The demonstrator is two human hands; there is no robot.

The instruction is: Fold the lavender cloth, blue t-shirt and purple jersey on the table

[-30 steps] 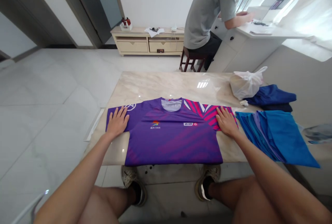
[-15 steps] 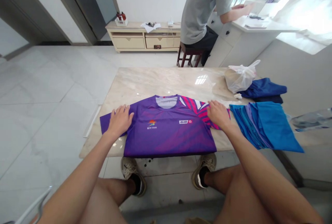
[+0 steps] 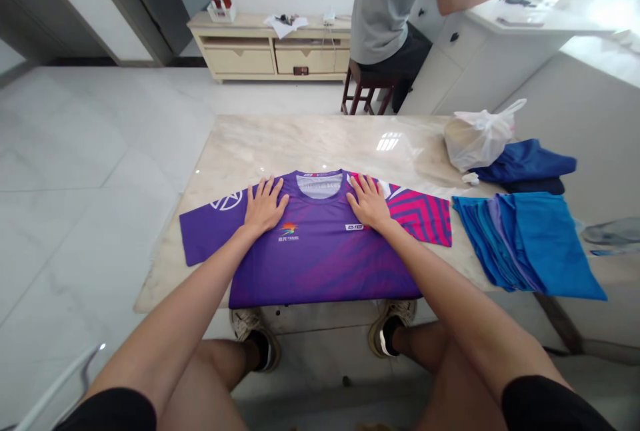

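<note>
A purple T-shirt [image 3: 320, 258] lies spread face up on the marble-look table [image 3: 300, 138], its collar pointing away from me and its lower part at the near edge. One sleeve is plain purple with a white round mark; the other has pink stripes. My left hand [image 3: 265, 206] rests flat on the shoulder left of the collar, fingers spread. On the shoulder right of the collar, my right hand [image 3: 369, 203] also lies flat with fingers apart, partly covering the white logo. Neither hand grips the cloth.
Folded blue garments [image 3: 530, 241] lie to the right of the shirt. Behind them are a tied white plastic bag [image 3: 480, 138] and dark blue cloth [image 3: 530, 161]. A person in a grey shirt [image 3: 387, 11] sits on a stool [image 3: 367, 81] beyond the table.
Both hands have moved inward from the sleeves to the shoulders beside the collar. The sleeves now lie spread out flatter and wider. The seated person's arm has reached further right.
</note>
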